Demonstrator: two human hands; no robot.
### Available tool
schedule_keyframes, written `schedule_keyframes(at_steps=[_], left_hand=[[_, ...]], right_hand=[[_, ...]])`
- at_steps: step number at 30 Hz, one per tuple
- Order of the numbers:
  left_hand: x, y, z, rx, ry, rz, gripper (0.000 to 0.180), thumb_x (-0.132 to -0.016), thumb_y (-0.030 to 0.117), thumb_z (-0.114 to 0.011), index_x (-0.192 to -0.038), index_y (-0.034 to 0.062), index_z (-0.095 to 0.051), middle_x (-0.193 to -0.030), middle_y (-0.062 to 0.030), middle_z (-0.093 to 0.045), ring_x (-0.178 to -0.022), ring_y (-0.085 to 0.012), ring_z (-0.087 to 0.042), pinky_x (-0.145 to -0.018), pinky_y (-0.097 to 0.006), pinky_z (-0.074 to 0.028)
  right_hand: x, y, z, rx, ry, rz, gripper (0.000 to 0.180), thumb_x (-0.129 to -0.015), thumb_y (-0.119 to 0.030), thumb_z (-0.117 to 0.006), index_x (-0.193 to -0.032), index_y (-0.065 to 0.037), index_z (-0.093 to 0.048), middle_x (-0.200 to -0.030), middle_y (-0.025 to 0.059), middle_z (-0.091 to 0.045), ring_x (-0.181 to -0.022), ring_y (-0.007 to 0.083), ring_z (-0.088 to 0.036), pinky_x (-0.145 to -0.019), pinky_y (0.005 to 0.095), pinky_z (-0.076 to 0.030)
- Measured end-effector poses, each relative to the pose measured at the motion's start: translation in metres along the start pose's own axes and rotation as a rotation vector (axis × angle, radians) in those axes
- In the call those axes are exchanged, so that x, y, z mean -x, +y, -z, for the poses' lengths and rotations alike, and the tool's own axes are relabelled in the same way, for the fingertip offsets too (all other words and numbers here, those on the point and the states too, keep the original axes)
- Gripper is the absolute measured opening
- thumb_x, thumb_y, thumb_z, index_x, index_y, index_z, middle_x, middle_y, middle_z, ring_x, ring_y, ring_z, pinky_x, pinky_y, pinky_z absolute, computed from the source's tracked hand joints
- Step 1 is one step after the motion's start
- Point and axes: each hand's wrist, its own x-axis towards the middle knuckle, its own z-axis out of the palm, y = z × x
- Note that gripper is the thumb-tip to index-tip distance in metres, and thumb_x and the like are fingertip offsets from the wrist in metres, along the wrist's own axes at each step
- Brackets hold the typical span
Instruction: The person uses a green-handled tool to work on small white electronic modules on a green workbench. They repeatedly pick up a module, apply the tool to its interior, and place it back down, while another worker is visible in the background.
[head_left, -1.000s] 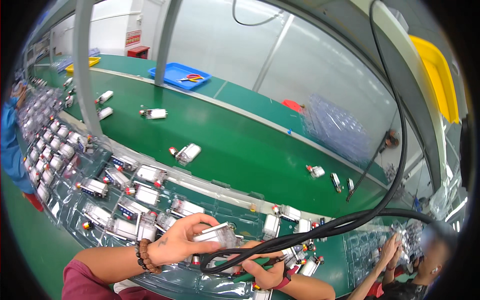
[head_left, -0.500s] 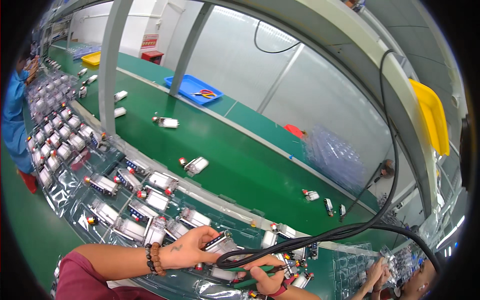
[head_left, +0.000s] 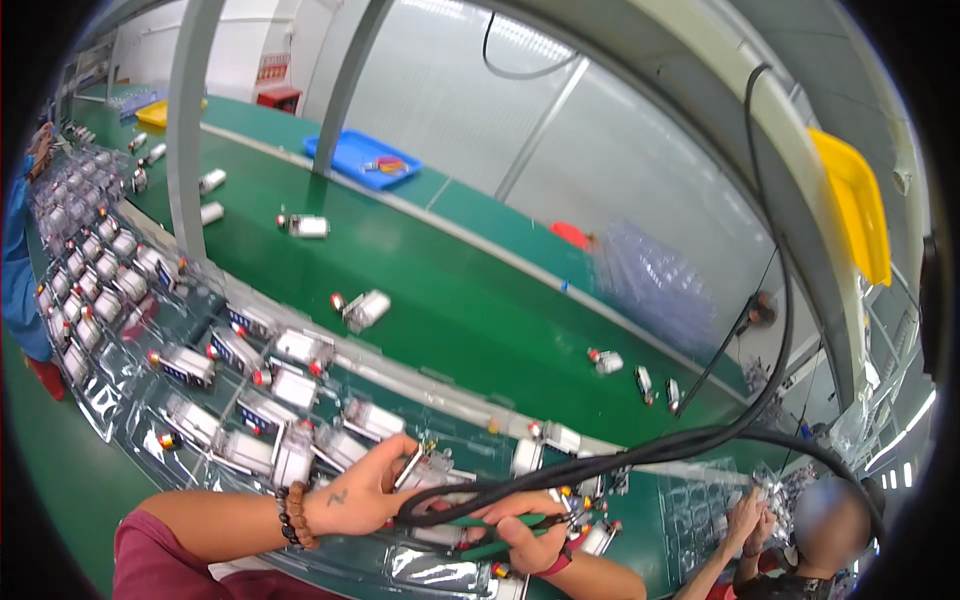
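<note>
My left hand (head_left: 360, 495), with bead bracelets at its wrist, pinches a small white-and-clear module (head_left: 430, 466) between thumb and fingers. Just right of it, my right hand (head_left: 532, 540) is closed around green-handled pliers (head_left: 486, 551). Their metal jaws point right, toward a cluster of small modules with red and yellow parts. A thick black cable (head_left: 600, 460) loops in front of both hands and hides part of the fingers. Beneath and left of my hands, several similar white modules (head_left: 292, 388) lie in clear plastic trays.
Beyond a rail lies a green belt (head_left: 440, 330) with scattered modules. A blue tray (head_left: 350, 150) holds scissors. Clear trays (head_left: 655, 285) are stacked at the far side. Grey posts (head_left: 190, 130) stand at left. A co-worker's hands (head_left: 748, 525) are at right; another person (head_left: 20, 270) at left.
The whole view has shifted, so the bench appears farther left and up. My hands keep their grips on the module and pliers. More of the co-worker at right shows.
</note>
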Motion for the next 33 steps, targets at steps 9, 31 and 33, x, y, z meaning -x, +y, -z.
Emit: schedule_keyframes(at_steps=[9,31,33], left_hand=[[0.000,-0.002,-0.010,-0.205,0.157,-0.088,0.037,-0.085,0.009,-0.071,-0.117,-0.0017,-0.055,-0.088,-0.0106,-0.063,-0.075,-0.0144,-0.061,-0.069,-0.031,-0.051],[0.001,0.010,-0.004,0.051,0.105,-0.015,0.030,-0.093,0.013,-0.067,-0.117,-0.0025,-0.059,-0.092,-0.0025,-0.066,-0.077,-0.0063,-0.057,-0.067,-0.023,-0.048],[0.002,0.009,0.002,0.133,0.062,0.050,0.033,-0.096,0.018,-0.065,-0.120,-0.0035,-0.057,-0.095,-0.0029,-0.066,-0.078,-0.0057,-0.059,-0.066,-0.021,-0.048]], right_hand=[[-0.002,0.002,0.009,0.050,-0.005,0.180,0.019,-0.099,-0.015,-0.050,-0.102,0.003,-0.056,-0.109,0.0252,-0.060,-0.075,0.0241,-0.069,-0.070,0.0347,-0.058],[-0.013,-0.012,0.011,0.117,0.162,0.116,0.017,-0.094,-0.021,-0.056,-0.095,-0.005,-0.054,-0.097,0.0169,-0.065,-0.079,0.0224,-0.058,-0.072,0.0368,-0.047],[-0.017,-0.017,0.008,0.119,0.183,0.103,0.019,-0.093,-0.025,-0.060,-0.095,-0.008,-0.052,-0.088,0.0120,-0.063,-0.078,0.0205,-0.052,-0.070,0.0368,-0.041]])
